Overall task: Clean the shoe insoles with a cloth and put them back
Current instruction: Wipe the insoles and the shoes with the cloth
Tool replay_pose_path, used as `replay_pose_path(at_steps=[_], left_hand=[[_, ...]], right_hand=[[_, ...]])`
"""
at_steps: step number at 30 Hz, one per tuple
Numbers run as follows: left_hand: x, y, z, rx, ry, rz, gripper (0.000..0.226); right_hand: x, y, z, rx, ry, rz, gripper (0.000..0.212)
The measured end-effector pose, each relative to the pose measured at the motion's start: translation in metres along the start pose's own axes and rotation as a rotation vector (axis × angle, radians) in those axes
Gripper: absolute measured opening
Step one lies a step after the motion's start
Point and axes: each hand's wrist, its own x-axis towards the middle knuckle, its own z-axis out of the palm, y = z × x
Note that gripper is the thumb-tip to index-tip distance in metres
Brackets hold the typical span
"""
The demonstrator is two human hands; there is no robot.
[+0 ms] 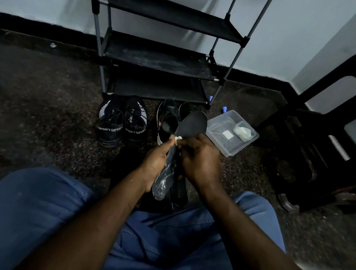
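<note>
In left hand [157, 164], insole [192, 123], cloth [178, 138] (mostly hidden)

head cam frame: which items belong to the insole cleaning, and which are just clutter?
In the job:
- long black insole, gripped by left hand
- small white cloth, pinched by right hand
- plain black shoes
- clear plastic tub holding white wad

Lying about:
- black SPORT trainers
- black metal-framed shoe rack
- black chair-like frame
</note>
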Motion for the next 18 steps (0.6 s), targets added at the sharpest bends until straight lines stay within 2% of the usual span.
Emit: replay_pose_path(at_steps=[3, 9, 15, 18], left_hand=[[-0.004, -0.002, 0.002, 0.032, 0.014, 0.018, 0.046], [-0.004, 0.007, -0.003, 0.083, 0.026, 0.035, 0.069], [-0.005, 0.009, 0.001, 0.229, 0.013, -0.049, 0.071], [-0.003, 0.006, 0.000, 0.234, 0.023, 0.032, 0.060]], right_hand=[[0.015, -0.007, 0.001, -0.009, 0.044, -0.004, 0.017], [0.006, 0.004, -0.004, -0.064, -0.028, -0.117, 0.018], [0.032, 0.023, -0.017, -0.132, 0.102, 0.024, 0.011], [0.024, 0.019, -0.018, -0.050, 0.069, 0.049, 0.021]])
